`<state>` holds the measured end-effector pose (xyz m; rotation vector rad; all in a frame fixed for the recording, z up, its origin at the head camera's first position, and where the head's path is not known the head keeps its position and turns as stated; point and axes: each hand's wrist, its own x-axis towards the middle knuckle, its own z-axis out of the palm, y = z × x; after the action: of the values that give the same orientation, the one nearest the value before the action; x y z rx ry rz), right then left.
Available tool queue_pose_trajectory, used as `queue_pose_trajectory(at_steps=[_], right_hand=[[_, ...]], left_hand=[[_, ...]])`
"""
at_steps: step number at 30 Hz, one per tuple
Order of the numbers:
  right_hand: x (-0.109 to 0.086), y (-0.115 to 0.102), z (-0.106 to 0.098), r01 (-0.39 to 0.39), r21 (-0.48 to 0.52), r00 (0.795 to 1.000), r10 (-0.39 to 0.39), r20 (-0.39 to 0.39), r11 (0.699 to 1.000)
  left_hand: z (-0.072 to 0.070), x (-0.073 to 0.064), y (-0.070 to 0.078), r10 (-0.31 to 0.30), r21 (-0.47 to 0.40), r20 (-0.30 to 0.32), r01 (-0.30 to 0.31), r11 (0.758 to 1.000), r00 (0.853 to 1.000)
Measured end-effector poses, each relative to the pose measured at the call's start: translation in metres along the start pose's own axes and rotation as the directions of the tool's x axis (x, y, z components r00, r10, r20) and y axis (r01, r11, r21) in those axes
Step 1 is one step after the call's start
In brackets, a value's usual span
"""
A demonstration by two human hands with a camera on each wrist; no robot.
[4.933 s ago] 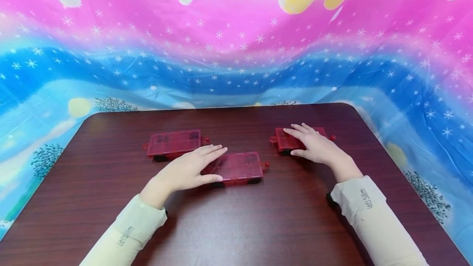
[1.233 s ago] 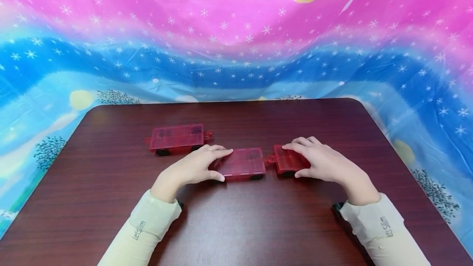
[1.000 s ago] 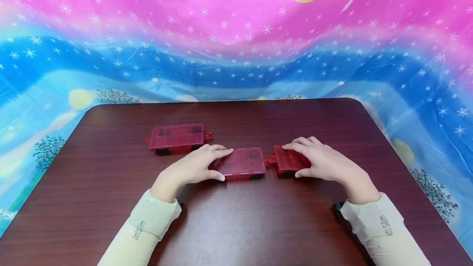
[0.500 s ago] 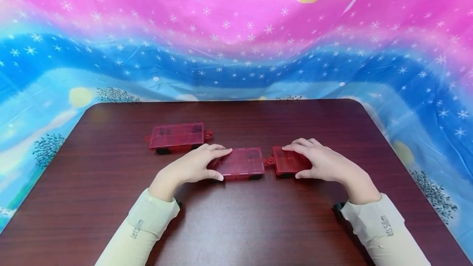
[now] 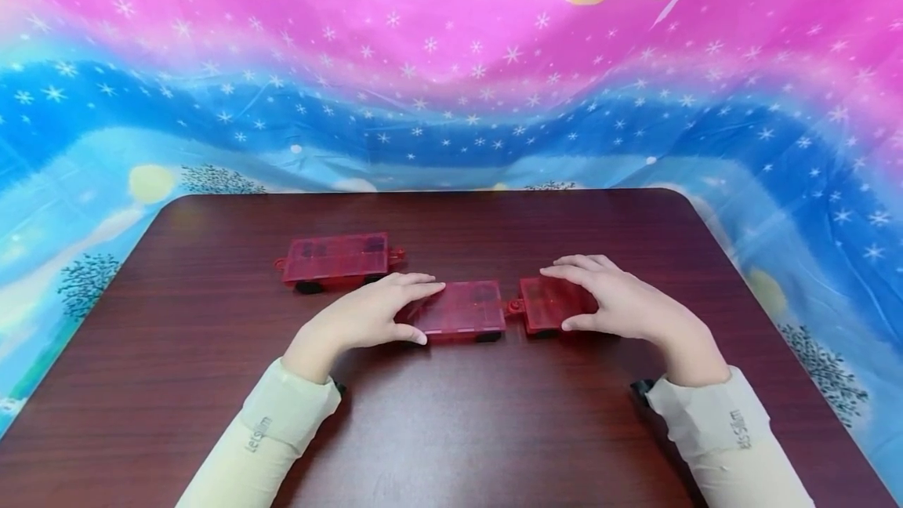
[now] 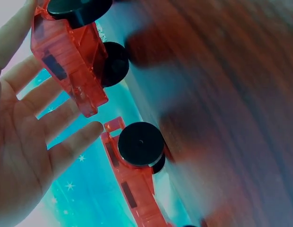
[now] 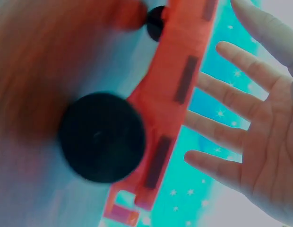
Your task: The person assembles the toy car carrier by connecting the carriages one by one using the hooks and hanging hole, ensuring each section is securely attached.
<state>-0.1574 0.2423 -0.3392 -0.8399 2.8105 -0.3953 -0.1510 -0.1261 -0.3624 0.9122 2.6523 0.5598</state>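
Three flat see-through red toy wagons with black wheels are on the table. My left hand (image 5: 367, 316) holds the middle wagon (image 5: 466, 310) by its left end, thumb at the near edge and fingers along the far side. Beside the right wagon (image 5: 546, 302), my right hand (image 5: 624, 300) hovers with fingers spread. In the right wrist view its straight fingers (image 7: 231, 94) stand apart from the wagon body (image 7: 172, 104). Between these two wagons, hook and ring overlap at the coupling (image 5: 515, 306). The right wagon's far end is hidden by the hand.
The third red wagon (image 5: 337, 259) stands at the back left, its right-end hook just behind my left fingers. Dark wood tabletop (image 5: 451, 429) has rounded back corners. A patterned pink and blue cloth (image 5: 451, 100) hangs around its back and sides.
The right wagon has come nearer and leftward to the middle one, and their coupling ends now overlap. Just now my right fingers have spread a little off it. The left hand stays nearly still.
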Motion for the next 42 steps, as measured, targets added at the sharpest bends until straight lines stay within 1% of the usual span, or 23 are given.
queue_pose_trajectory(at_steps=[2,4,8,12,15,18,21,26,30,34,42], right_hand=[[0.004,-0.003,-0.001,0.004,0.02,1.0,-0.004,0.002,1.0],[0.009,-0.006,-0.001,0.003,0.041,1.0,-0.004,0.009,0.999],[0.018,-0.014,0.0,0.007,0.087,1.0,-0.009,0.025,0.996],[0.029,-0.024,0.001,0.04,0.114,0.999,-0.043,0.03,0.993],[0.038,-0.033,0.002,0.073,0.135,0.996,-0.078,0.034,0.988],[0.047,-0.041,0.004,0.099,0.156,0.994,-0.106,0.04,0.983],[0.056,-0.05,0.007,0.128,0.176,0.99,-0.138,0.043,0.976],[0.07,-0.065,0.013,0.174,0.21,0.979,-0.192,0.07,0.962],[0.08,-0.072,0.018,0.205,0.229,0.966,-0.234,0.109,0.952],[0.086,-0.078,0.021,0.227,0.242,0.955,-0.264,0.135,0.943],[0.09,-0.085,0.027,0.212,0.265,0.949,-0.263,0.175,0.941]], left_hand=[[-0.001,-0.003,-0.002,0.022,0.004,-0.016,-0.022,1.0,1.0],[-0.004,-0.007,-0.003,0.031,0.0,-0.026,-0.031,1.0,0.999],[-0.012,-0.019,-0.009,0.028,-0.005,-0.05,-0.029,1.0,0.998],[-0.02,-0.032,-0.02,0.002,-0.005,-0.094,-0.003,1.0,0.996],[-0.029,-0.042,-0.03,-0.019,-0.001,-0.129,0.019,1.0,0.992],[-0.038,-0.05,-0.042,-0.04,0.0,-0.151,0.04,0.999,0.988],[-0.046,-0.055,-0.053,-0.082,-0.009,-0.165,0.081,0.997,0.983],[-0.055,-0.056,-0.072,-0.143,-0.009,-0.178,0.144,0.99,0.974],[-0.058,-0.054,-0.083,-0.18,-0.012,-0.159,0.18,0.984,0.971],[-0.059,-0.049,-0.092,-0.186,-0.016,-0.149,0.186,0.982,0.971],[-0.057,-0.034,-0.102,-0.19,-0.006,-0.13,0.191,0.982,0.973]])
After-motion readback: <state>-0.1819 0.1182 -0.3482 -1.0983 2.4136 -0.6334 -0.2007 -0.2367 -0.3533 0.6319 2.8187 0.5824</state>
